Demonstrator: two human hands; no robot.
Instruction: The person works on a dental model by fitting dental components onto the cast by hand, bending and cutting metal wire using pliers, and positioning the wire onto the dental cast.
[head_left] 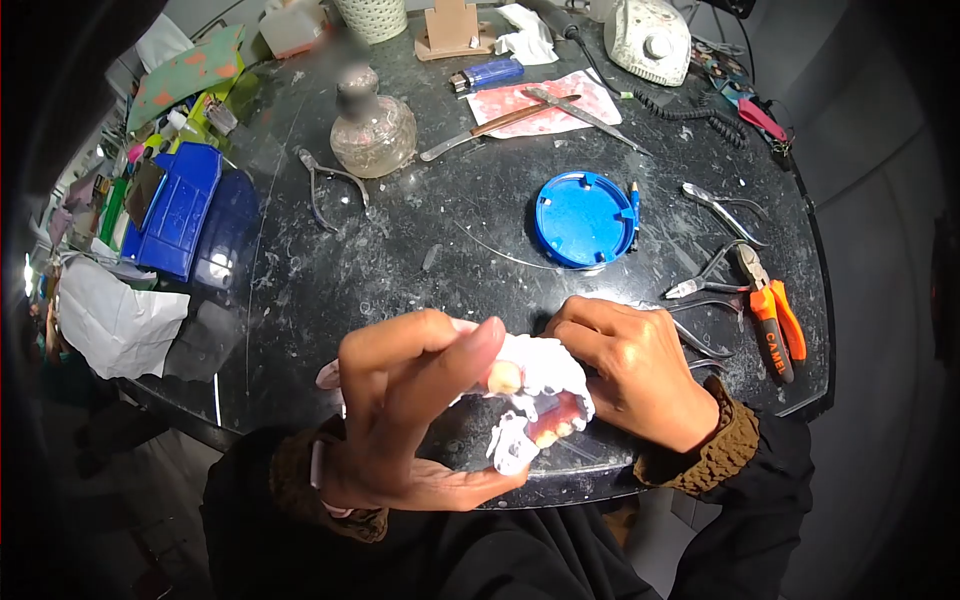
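Gap on tabletop [430,270] left of blue lid [582,220], orange-handled pliers [766,308] right

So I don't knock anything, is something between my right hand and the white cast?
Nothing visible. Your right hand is right beside the white cast, which your left hand holds; whether the two touch is hidden.

On the table [300,290] we list: over the near edge, a moulded piece [552,362], between left hand [405,415] and right hand [635,365]. Beyond, a dish [582,220]. Right of the dish, several pliers [772,325]. Left, a flask [372,145], with another pair [313,170] before it. Behind the dish, two tools [505,122], crossed, partly on a sheet [590,90]. Behind the sheet's left end, a lighter [488,75]. Far right, we enter a device [645,45].
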